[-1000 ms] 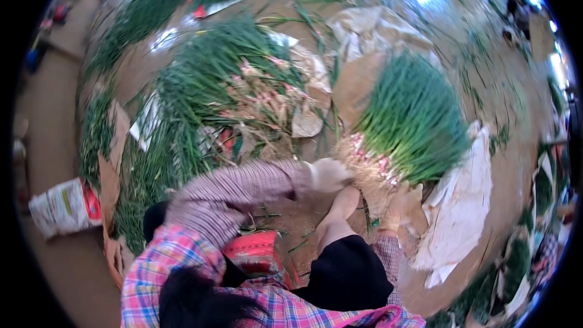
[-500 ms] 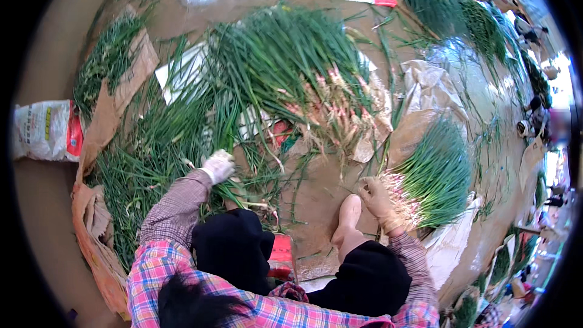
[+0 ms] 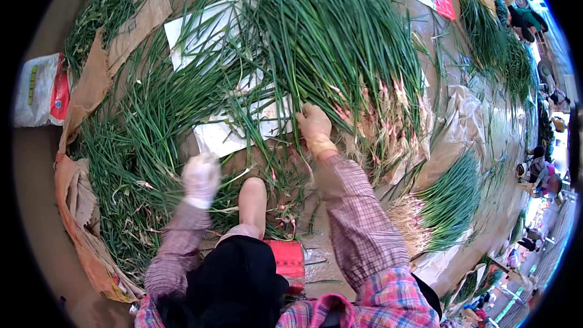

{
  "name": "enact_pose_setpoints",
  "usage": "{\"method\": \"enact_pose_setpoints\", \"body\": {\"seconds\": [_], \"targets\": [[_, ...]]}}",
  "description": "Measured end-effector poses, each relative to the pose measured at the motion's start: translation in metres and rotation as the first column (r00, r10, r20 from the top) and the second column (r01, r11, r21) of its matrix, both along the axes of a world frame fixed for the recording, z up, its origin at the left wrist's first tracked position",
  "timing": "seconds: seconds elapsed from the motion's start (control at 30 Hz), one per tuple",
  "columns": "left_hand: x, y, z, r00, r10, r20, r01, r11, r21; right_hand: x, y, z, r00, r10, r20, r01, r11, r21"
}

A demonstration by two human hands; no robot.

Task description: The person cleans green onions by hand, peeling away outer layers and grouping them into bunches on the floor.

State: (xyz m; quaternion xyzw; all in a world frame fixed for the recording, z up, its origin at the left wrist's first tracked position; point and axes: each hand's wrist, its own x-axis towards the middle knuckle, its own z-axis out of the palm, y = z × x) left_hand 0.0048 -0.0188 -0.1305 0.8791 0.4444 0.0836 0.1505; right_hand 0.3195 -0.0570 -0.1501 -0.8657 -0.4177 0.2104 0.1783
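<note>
Reaching with the right hand to the left side of the onion pile, just past the right edge of the white sheet, fingers curled at the leaves; cannot tell of any grip. Holding the left hand, blurred, near the white sheet's lower left corner, beside loose greens; cannot tell open fingers from closed. Can see the onion pile on the floor, pink bulbs and roots toward the near side; farther right, a smaller bundle near a pale sack's lower edge.
</note>
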Motion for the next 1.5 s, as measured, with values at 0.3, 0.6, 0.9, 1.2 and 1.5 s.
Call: {"method": "enact_pose_setpoints", "body": {"seconds": [0.3,0.6,0.9,1.2,1.5], "targets": [[0.134,-0.023,-0.016,0.622,0.723,0.300,0.279,0.153,-0.948,-0.083,-0.036,0.061,0.991,0.028,-0.129,0.001,0.976,0.216],[0.087,-0.016,-0.009,0.730,0.646,0.222,0.423,-0.172,-0.889,-0.062,-0.023,0.021,0.456,0.174,-0.873,-0.054,0.984,0.168],[0.054,0.000,-0.016,0.836,0.380,0.396,0.492,-0.201,-0.847,-0.089,-0.036,0.037,0.308,0.115,-0.944,0.086,0.985,0.148],[0.023,0.007,0.020,0.424,0.830,0.363,0.772,-0.121,-0.625,-0.066,-0.049,0.031,0.988,-0.018,-0.152,0.014,0.999,-0.029],[0.102,-0.031,-0.004,0.518,0.845,0.132,0.419,-0.116,-0.900,-0.062,-0.015,0.028,0.369,-0.247,-0.896,0.263,0.952,-0.154]]}}
